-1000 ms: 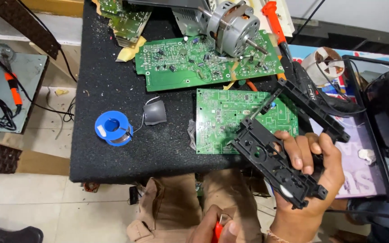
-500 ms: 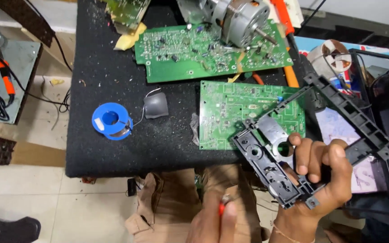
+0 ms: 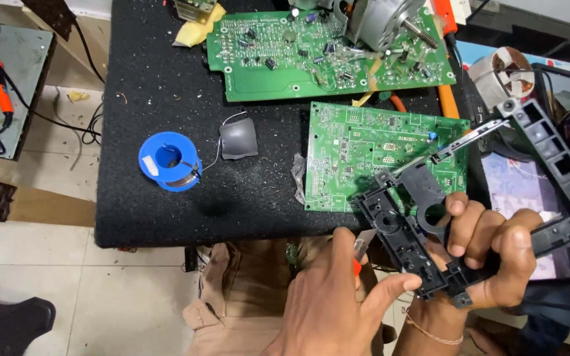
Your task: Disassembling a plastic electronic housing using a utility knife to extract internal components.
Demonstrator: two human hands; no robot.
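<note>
Over black mat (image 3: 166, 79), frame (image 3: 489, 198) diagonally up-right.

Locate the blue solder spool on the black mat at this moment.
In the head view the blue solder spool lies on the left part of the black mat, just left of a small grey piece, well apart from both hands.

Orange-handled tool (image 3: 356, 266) mostly hidden behind left hand (image 3: 328, 300)

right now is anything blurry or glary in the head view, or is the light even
Head view: light is soft and even, with no strong glare. The green circuit board and blue solder spool look sharp. The left hand is slightly soft, and the black plastic frame hides detail in its dark surface.
</note>
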